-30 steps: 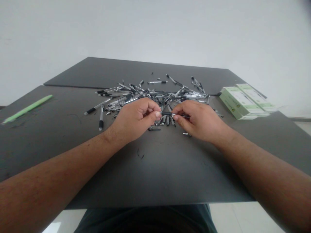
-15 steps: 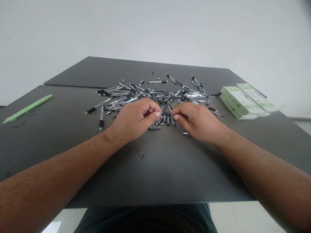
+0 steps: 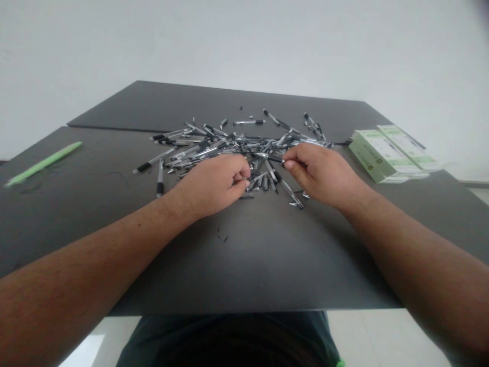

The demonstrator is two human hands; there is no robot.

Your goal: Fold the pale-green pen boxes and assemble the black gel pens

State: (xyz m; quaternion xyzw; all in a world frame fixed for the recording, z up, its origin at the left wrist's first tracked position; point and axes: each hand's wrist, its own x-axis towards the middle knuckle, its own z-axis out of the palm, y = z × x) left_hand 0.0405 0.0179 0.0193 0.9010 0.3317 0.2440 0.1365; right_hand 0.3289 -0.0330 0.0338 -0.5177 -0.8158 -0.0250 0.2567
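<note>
My left hand (image 3: pixel 216 184) is closed in a pinch at the near side of a pile of pens (image 3: pixel 198 151). What sits between its fingertips is too small and hidden to name. My right hand (image 3: pixel 321 171) pinches the dark end of a clear pen with a black grip (image 3: pixel 274 158), which points left over the pile. Below the right fingertips, a loose pen (image 3: pixel 291 191) lies slanted on the table, beside small silver pen tips (image 3: pixel 293 204). Pens and short pen parts lie heaped between and behind both hands.
Two green-and-white boxes (image 3: pixel 382 155) stand side by side at the right of the dark table (image 3: pixel 252 265). A long light-green stick-like object (image 3: pixel 46 163) lies at the far left. Single pens (image 3: pixel 159 178) are scattered around the pile's edges. A white wall (image 3: pixel 244 41) rises behind.
My hands have moved apart from the black-gripped piece they both held. The right has shifted right and up, and a slanted pen now shows below it. The view has tilted slightly.
</note>
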